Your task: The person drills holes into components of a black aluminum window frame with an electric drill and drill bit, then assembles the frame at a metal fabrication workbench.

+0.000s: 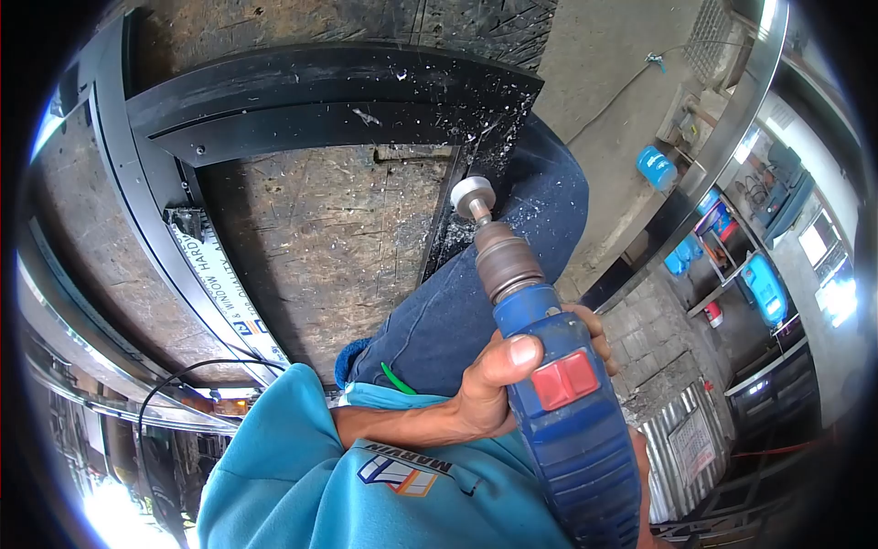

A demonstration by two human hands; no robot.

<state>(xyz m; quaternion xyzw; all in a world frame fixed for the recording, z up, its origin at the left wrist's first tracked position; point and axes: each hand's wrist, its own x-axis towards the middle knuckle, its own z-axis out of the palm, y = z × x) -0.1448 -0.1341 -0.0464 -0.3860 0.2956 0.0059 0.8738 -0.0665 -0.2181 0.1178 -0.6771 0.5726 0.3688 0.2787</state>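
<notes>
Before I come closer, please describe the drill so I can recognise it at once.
Find the black frame, then the jeans leg beside it. The drill is held in front of that leg, its round white tip near the frame. Unlike the blue containers beyond, this blue tool carries a red button.

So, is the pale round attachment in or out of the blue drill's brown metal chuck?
In: the metal shank behind the attachment enters the chuck.
</notes>
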